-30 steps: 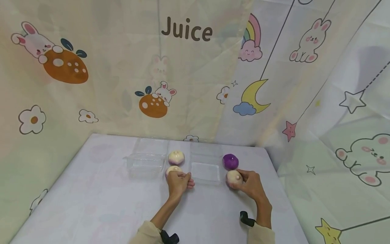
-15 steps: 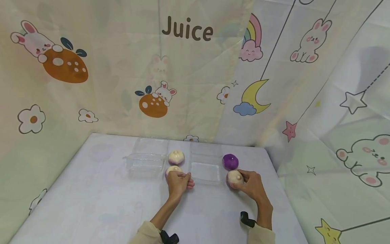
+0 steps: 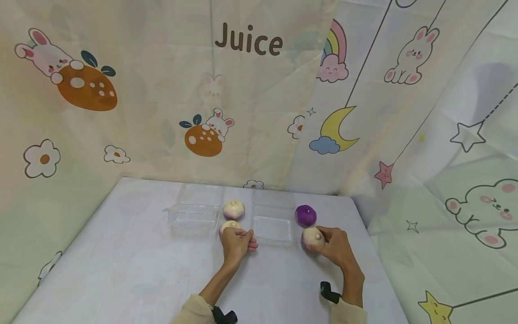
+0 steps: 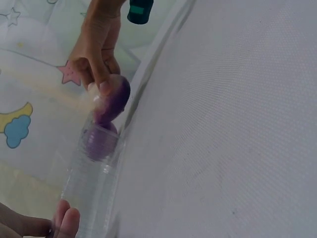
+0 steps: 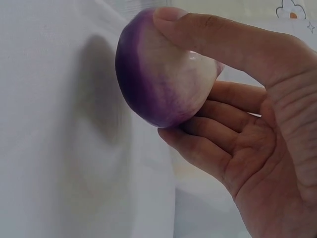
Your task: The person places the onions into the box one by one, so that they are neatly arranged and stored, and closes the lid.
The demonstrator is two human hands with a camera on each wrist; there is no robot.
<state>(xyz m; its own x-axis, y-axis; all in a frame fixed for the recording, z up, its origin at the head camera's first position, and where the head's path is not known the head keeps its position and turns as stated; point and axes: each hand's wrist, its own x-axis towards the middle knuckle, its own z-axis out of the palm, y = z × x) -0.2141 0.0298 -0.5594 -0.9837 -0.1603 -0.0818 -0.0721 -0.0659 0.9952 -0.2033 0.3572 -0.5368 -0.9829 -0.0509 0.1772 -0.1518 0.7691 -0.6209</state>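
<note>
My right hand (image 3: pixel 337 247) grips a white-and-purple turnip (image 3: pixel 312 238), thumb on one side and fingers on the other. In the right wrist view the turnip (image 5: pixel 168 74) shows its purple end towards a shadow on the cloth. Just behind it lies a purple turnip-like vegetable (image 3: pixel 305 215). The left hand (image 3: pixel 236 246) is at the front of another turnip (image 3: pixel 230 225), partly covering it, its thumb and forefinger tips close together; whether it pinches anything is hidden. One more turnip (image 3: pixel 234 209) lies behind that one. At the left wrist view's lower edge, only left fingertips (image 4: pixel 68 223) and thumb show.
A clear hinged plastic box (image 3: pixel 193 218) stands with raised lid on the left. A second clear box (image 3: pixel 273 228) sits between the two pairs of turnips. White cloth (image 3: pixel 162 279) covers the table, and printed curtains rise behind it and at the sides.
My right hand has shifted very slightly to the right and towards me, with the turnip in its grip. The left hand has stayed in place.
</note>
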